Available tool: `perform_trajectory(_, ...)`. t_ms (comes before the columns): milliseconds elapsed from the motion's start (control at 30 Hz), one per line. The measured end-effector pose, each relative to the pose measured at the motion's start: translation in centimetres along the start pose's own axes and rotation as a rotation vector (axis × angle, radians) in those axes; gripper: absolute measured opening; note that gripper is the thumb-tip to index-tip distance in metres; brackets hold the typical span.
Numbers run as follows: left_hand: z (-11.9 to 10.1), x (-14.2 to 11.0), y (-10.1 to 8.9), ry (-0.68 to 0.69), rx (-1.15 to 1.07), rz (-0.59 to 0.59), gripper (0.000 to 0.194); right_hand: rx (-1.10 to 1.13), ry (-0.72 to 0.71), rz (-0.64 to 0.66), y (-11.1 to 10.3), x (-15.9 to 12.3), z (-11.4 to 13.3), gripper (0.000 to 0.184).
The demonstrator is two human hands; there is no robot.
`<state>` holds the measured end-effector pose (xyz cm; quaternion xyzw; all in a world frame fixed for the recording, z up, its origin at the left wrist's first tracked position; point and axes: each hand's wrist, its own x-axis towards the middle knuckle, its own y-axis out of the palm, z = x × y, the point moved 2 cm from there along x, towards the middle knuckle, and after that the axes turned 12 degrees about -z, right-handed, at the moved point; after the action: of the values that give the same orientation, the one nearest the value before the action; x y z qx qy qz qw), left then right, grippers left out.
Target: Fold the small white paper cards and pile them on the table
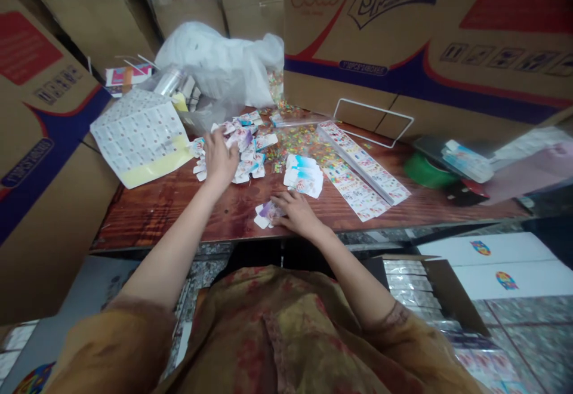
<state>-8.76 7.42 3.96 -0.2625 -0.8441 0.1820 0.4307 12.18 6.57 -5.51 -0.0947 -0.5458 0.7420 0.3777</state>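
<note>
My left hand (218, 160) reaches over a heap of small white, blue and purple printed cards (253, 158), fingers apart and resting on the heap. Close to the table's front edge, my right hand (299, 214) lies with its fingers spread over a few small white and purple cards (264, 214), touching them. Just beyond it sits a neater, overlapping stack of blue and white cards (304, 176). Neither hand visibly lifts anything, though the undersides of the fingers are hidden.
Tiny coloured pieces (298, 143) are scattered behind the stack. Printed strips (358, 173) lie to the right, near a green tape roll (427, 170). A printed sheet (141, 134) and a white plastic bag (219, 57) are at left. Large cartons (416, 77) wall the table's back.
</note>
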Motion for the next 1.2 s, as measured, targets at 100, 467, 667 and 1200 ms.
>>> perform_trajectory(100, -0.8, -4.2, -0.9, 0.120, 0.104, 0.169, 0.022, -0.057, -0.032, 0.019, 0.0, 0.7, -0.1, 0.059)
perform_trajectory(467, -2.1, -15.3, -2.2, -0.226, -0.016, 0.339, 0.040, 0.608, 0.424, -0.393, -0.4, -1.6, -2.7, 0.027)
perform_trajectory(667, -4.0, -16.6, 0.3, -0.542, -0.524, 0.593, 0.039, 1.173, 0.533, -0.412, -1.2, -2.9, -0.7, 0.032)
perform_trajectory(1200, -5.6, -14.1, -0.8, -0.157, -0.501, 0.859, 0.020, 0.502, 0.001, -0.594, -5.3, -3.5, 1.8, 0.012)
